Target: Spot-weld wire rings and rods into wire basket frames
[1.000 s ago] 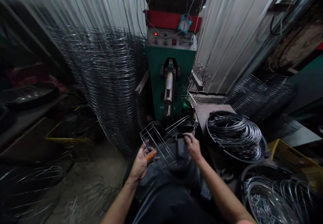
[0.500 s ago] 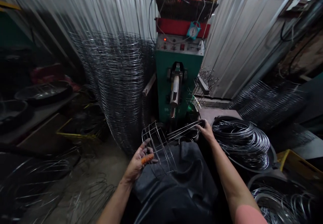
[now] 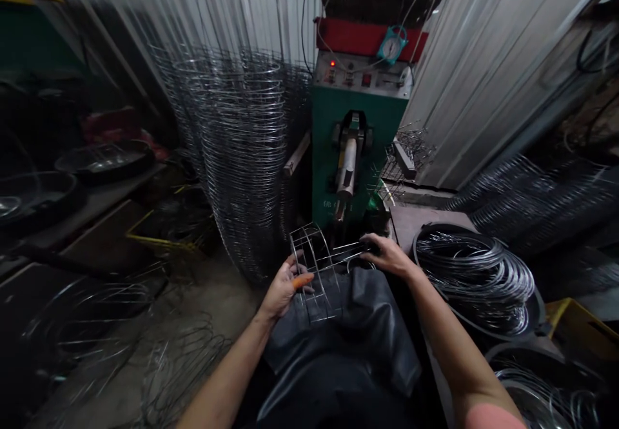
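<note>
My left hand [image 3: 289,287], with an orange cover on one finger, holds a small curved wire frame [image 3: 316,264] above my lap. My right hand [image 3: 384,255] is closed on the end of some thin straight wires [image 3: 345,248], whose other ends reach into the wire frame. Both hands are just below the rod-like electrode arm [image 3: 347,174] of a green machine [image 3: 324,126]. A dark apron [image 3: 338,358] covers my lap beneath the frame.
Tall stacks of wire rings [image 3: 242,158] stand left of the machine. At the right, a round tub [image 3: 536,306] holds wire rings, with another tub below it. A yellow crate [image 3: 580,332] sits farther right. Loose wire pieces lie on the floor [image 3: 217,306] at the left.
The view has shifted, so the machine appears farther right. My right hand has come closer to my left hand, and the wires now overlap the wire frame.
</note>
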{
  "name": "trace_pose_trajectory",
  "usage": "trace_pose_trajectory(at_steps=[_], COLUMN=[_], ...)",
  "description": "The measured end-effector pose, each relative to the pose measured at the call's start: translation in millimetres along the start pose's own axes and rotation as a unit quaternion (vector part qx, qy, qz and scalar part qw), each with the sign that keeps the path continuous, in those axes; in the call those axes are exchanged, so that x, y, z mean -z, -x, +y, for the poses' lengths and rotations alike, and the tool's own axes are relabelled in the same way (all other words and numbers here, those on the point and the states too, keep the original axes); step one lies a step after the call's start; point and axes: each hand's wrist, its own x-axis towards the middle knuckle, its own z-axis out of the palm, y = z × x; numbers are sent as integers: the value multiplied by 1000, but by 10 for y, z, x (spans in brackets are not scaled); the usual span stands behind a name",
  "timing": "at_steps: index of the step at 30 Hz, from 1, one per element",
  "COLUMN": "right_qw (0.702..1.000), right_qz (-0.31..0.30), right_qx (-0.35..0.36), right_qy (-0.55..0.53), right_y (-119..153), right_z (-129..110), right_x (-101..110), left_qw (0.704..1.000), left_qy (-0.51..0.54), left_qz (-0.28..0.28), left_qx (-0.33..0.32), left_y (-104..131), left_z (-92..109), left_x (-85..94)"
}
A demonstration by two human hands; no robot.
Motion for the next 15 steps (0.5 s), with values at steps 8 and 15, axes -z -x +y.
trace_pose_trajectory(at_steps=[8,15], right_qw=[997,988], right_qz=[17,113], right_qx=[-73,-80], right_qy=[-29,-63], right_y=[-160,-343], right_z=[86,106], right_x=[-270,-418], left_qw=[999,998], left_qy=[9,27], left_qz=[33,62], left_qx=[-15,-17], left_y=[-246,-511], left_z=[-52,-44], left_x=[-115,-238])
